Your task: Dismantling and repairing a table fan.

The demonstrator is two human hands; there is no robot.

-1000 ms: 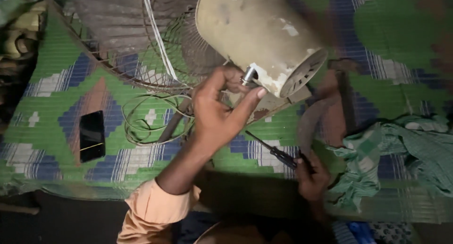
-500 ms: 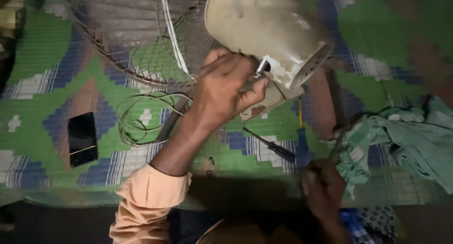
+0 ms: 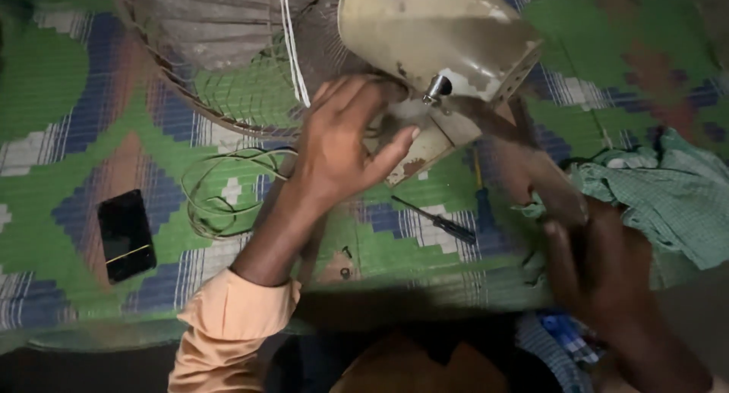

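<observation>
A worn cream fan motor housing (image 3: 425,36) with a metal knob (image 3: 434,88) lies on a green patterned mat (image 3: 61,82). My left hand (image 3: 342,146), in an orange sleeve, cups the housing's underside just left of the knob, thumb pressed on its lower edge. My right hand (image 3: 600,268) is blurred at the lower right, against the edge of a green checked cloth (image 3: 668,203); whether it grips anything is unclear. A black-handled screwdriver (image 3: 437,222) lies loose on the mat between my hands.
The fan's wire grille (image 3: 205,51) lies at the top left, crossed by a white cord (image 3: 292,51). On the mat are a loop of thin wire (image 3: 216,192), a black phone (image 3: 125,235) and small screws (image 3: 345,271). A blue packet (image 3: 562,336) sits near my lap.
My right hand let go of the screwdriver, which now lies on the mat, and moved up to the cloth. My left hand slid off the knob to the housing's underside.
</observation>
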